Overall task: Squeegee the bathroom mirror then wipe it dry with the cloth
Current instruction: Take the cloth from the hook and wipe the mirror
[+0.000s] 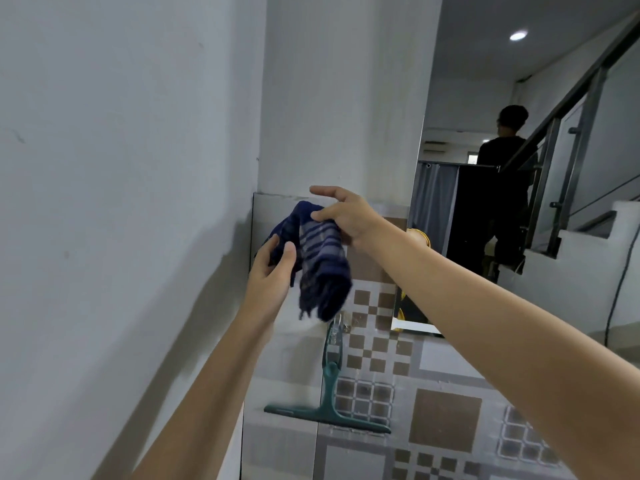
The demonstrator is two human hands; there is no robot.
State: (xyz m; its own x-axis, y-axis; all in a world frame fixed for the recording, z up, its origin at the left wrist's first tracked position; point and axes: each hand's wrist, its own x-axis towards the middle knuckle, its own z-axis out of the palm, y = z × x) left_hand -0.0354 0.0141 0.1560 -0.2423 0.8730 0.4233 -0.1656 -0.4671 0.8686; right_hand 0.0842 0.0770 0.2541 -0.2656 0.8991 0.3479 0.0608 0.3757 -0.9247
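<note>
Seen from the head camera, a person holds a navy-and-grey checked cloth [313, 258] up against the tiled wall [446, 417], just left of the mirror [446, 202]. The right hand [349, 220] pinches the cloth's upper edge between thumb and fingers; the left hand [273, 268] curls round its lower left side. The green squeegee [329, 407] hangs below the cloth, blade lowest, its handle on a wall hook, and no hand touches it. The cloth is soft, bunched and fringed at its hanging end. The tiles are glossy, patterned in brown and grey squares. Risk: the dangling end could brush the squeegee and knock it off its hook, and a bunched cloth may streak the glass rather than dry it.
</note>
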